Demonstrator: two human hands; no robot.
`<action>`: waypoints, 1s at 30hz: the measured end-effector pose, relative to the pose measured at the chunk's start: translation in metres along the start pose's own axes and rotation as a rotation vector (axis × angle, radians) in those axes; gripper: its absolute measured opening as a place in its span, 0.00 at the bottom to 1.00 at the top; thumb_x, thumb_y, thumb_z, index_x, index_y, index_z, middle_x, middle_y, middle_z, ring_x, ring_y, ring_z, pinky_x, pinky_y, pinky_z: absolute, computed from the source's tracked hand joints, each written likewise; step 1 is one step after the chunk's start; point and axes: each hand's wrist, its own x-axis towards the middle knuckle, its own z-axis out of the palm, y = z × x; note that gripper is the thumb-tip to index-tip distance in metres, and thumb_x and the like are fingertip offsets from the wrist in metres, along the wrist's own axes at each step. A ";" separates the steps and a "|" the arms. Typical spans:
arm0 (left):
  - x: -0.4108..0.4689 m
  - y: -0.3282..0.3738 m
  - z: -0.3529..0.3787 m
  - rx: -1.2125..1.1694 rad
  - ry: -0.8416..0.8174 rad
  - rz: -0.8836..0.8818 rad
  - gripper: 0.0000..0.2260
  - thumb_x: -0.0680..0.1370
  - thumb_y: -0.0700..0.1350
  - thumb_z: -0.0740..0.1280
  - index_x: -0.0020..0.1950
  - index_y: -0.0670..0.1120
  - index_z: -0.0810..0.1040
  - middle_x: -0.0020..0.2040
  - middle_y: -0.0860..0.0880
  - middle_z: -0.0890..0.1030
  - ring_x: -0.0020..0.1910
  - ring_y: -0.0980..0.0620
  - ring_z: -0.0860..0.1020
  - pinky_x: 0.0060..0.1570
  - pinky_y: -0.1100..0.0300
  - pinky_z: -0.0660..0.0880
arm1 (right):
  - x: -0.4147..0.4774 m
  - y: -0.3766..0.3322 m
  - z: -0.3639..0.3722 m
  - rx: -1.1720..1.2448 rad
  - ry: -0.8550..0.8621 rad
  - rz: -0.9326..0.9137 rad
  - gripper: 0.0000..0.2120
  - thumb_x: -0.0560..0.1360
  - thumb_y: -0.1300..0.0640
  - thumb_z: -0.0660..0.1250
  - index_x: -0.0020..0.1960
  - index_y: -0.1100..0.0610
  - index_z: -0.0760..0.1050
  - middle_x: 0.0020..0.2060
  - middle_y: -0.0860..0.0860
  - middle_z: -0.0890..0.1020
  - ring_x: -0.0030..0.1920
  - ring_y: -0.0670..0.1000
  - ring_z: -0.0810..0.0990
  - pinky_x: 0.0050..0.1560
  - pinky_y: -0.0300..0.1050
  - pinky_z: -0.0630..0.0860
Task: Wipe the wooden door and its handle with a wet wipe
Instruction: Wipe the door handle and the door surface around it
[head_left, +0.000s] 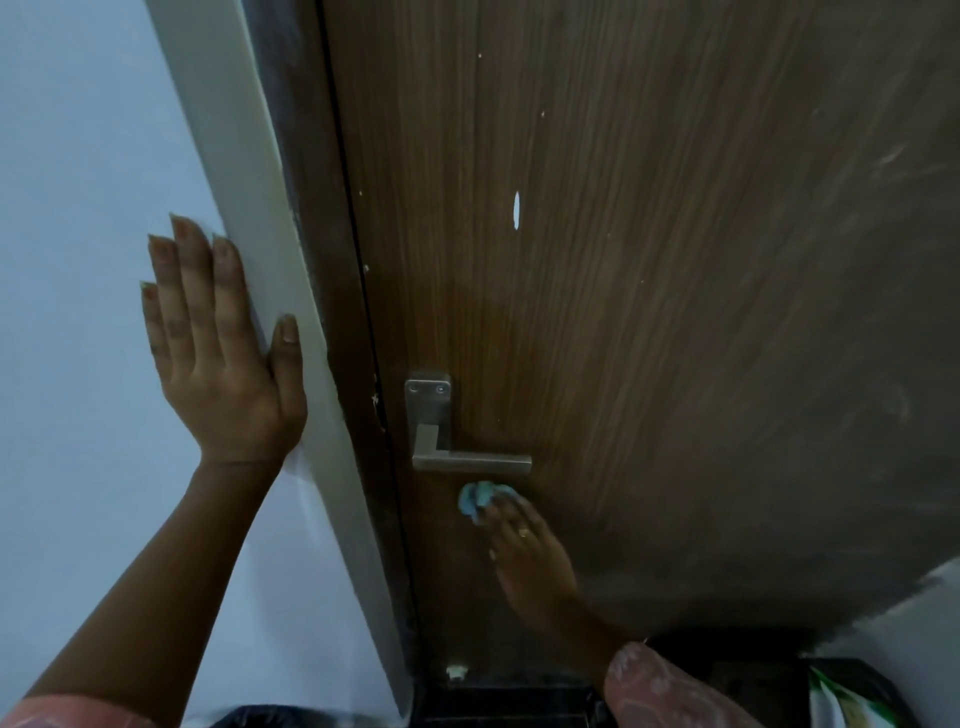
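1. Brown wood-grain laminate covers the wooden door (649, 260), which fills our view from 12 to 3 o'clock, flecked with white chips and pale smears toward its right edge.
2. We see the brushed-metal lever handle (470, 461) near centre, its backplate (428, 410) screwed on above it and the lever pointing toward 3 o'clock.
3. At 6 o'clock from the lever, our right hand (524, 551) presses a crumpled blue wet wipe (478, 500) against the door, fingers pinched on the wad, a ring (523, 532) on one finger.
4. The wipe sits just beneath the lever; we cannot tell whether it touches the metal.
5. At 9 o'clock, our left hand (218, 353) lies flat and released on the pale wall (67, 208), fingers straight, thumb resting on the cream door frame (270, 208).
6. Pink patterned sleeves (660, 691) show at 5 and 7 o'clock.
7. A green-and-white packet (847, 701) sits at the 5 o'clock corner.
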 end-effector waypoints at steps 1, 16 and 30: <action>0.000 0.000 0.000 -0.001 -0.004 -0.002 0.23 0.81 0.43 0.57 0.73 0.37 0.56 0.69 0.31 0.63 0.75 0.52 0.49 0.75 0.54 0.49 | 0.008 -0.009 -0.002 0.043 0.000 -0.031 0.29 0.65 0.59 0.73 0.65 0.56 0.72 0.64 0.51 0.76 0.67 0.49 0.70 0.75 0.45 0.48; -0.003 -0.003 0.002 -0.012 -0.007 0.000 0.24 0.80 0.42 0.59 0.74 0.39 0.55 0.69 0.32 0.62 0.75 0.51 0.49 0.75 0.52 0.50 | -0.029 0.074 -0.031 -0.167 -0.016 0.132 0.21 0.81 0.56 0.47 0.63 0.62 0.74 0.61 0.56 0.79 0.61 0.56 0.77 0.75 0.47 0.41; -0.002 -0.004 0.002 0.018 0.006 0.033 0.25 0.79 0.41 0.61 0.73 0.37 0.57 0.69 0.33 0.62 0.76 0.51 0.49 0.75 0.54 0.48 | 0.001 0.059 -0.080 -0.208 0.137 0.175 0.25 0.82 0.50 0.43 0.65 0.62 0.71 0.66 0.57 0.72 0.68 0.55 0.67 0.75 0.44 0.41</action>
